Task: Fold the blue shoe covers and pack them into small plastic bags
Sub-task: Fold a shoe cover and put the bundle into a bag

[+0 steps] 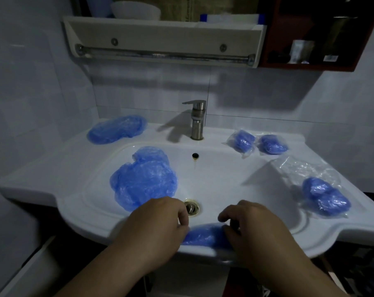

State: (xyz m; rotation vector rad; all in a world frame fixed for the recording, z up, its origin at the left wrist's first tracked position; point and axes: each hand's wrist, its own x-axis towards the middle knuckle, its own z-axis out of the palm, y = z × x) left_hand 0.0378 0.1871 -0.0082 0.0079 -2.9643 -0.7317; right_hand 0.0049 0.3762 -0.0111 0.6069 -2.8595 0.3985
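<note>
Crinkly blue shoe cover [205,235], perhaps folded, pinched by left hand [160,220] and right hand [253,225] on glossy sink [85,213].

A home bathroom is shown: a white basin [53,168] with a steel tap [197,120] is set against a tiled wall [149,93], and a towel rail [164,54] is fixed under a shelf [164,33] beside a dark cabinet [274,39].

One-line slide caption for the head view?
Left hand and right hand pinch a blue shoe cover on the sink rim; loose covers lie left, bagged covers right.
</note>
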